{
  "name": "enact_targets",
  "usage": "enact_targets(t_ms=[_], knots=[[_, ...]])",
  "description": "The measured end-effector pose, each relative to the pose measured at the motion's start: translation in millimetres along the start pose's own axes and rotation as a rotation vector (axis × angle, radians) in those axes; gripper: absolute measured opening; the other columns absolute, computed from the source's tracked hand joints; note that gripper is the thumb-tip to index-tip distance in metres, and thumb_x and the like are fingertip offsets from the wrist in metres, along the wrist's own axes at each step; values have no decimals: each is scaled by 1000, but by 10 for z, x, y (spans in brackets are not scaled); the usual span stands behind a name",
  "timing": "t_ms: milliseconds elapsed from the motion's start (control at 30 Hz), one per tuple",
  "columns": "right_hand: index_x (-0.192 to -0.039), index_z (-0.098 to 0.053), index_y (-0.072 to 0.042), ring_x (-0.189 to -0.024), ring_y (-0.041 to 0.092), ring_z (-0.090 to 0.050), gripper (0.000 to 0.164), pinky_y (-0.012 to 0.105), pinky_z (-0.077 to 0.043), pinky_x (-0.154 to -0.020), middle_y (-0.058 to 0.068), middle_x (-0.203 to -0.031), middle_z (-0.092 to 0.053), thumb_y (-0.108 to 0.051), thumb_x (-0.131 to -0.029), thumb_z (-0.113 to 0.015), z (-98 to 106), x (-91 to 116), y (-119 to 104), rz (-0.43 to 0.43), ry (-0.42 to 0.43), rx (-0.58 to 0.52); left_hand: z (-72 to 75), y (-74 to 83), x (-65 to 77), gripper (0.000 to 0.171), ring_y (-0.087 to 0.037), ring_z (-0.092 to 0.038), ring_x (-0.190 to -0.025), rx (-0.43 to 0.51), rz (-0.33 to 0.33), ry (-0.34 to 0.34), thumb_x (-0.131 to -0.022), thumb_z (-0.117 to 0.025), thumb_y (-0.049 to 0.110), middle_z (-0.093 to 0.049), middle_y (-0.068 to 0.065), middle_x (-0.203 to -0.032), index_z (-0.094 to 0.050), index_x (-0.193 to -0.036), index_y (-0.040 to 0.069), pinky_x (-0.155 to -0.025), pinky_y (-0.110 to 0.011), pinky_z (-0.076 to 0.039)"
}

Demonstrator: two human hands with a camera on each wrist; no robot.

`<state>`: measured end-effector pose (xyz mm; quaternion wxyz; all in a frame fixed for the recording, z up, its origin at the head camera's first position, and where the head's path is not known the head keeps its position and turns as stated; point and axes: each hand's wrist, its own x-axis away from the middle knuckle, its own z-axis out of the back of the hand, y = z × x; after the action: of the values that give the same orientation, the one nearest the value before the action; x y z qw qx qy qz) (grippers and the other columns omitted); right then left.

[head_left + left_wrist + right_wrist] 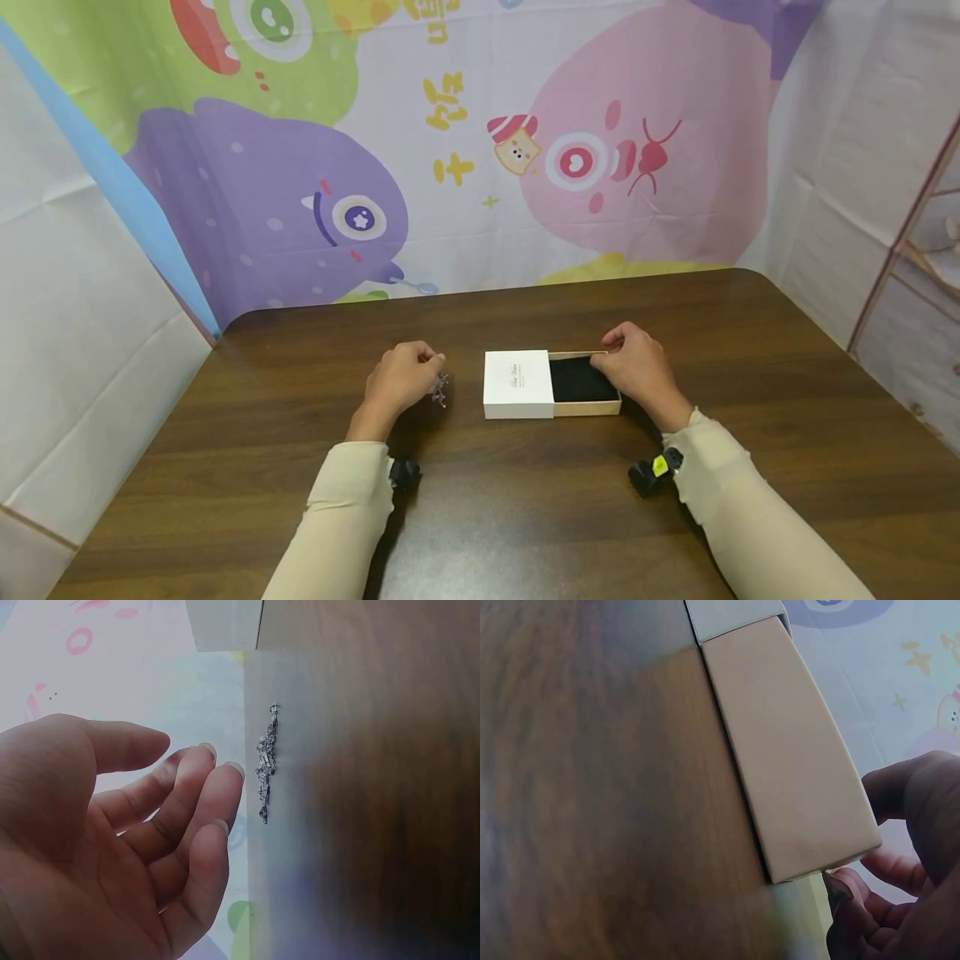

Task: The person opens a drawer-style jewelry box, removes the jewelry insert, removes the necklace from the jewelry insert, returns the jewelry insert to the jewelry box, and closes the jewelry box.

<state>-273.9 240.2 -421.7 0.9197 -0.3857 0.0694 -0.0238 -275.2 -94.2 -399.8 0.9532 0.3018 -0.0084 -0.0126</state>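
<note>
A small sparkling silver ornament (265,765) lies on the tabletop just beyond the fingertips of my left hand (172,825). The fingers there are loosely bent, with a gap between thumb and forefinger. In the head view, the ornament (440,389) shows beside my left hand (401,375). To its right is a white box sleeve (517,384) with small printed lettering. A cream drawer (795,757) is slid partly out of it, a black insert (581,379) inside. My right hand (637,367) grips the drawer's right end, thumb over the insert and fingers curled at the end.
Everything lies on a brown wood-grain table (480,517). A cartoon-printed cloth (465,225) hangs along its back edge, and pale fabric panels (90,333) stand at the sides. Each wrist carries a small black camera (406,474).
</note>
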Motion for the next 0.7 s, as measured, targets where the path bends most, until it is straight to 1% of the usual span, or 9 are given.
enact_targets(t_ms=[233,367,700], knots=[[-109,-60,1,-92,33,-58,33,46,-46,-81,18,-103,-61,-18,-84,-70,2,-4,24,-14,-36,15,-5,1,3,26,-17,-62,-69,-5,-2,1,-99,-57,38,-67,5,-72,-70,-96,16,-72,-44,-44],[-110,-59,1,-92,33,-57,33,46,-47,-80,18,-104,-61,-18,-85,-69,5,-9,23,-31,-57,20,-4,11,8,26,-19,-61,-70,-9,5,2,-100,-57,39,-66,4,-71,-69,-95,16,-72,-44,-44],[-108,-60,0,-94,35,-58,33,48,-46,-83,18,-105,-62,-22,-85,-69,6,-19,35,-31,-57,51,-25,86,35,25,-20,-60,-71,-42,-14,-1,-100,-57,38,-65,5,-74,-70,-97,17,-72,-45,-45]])
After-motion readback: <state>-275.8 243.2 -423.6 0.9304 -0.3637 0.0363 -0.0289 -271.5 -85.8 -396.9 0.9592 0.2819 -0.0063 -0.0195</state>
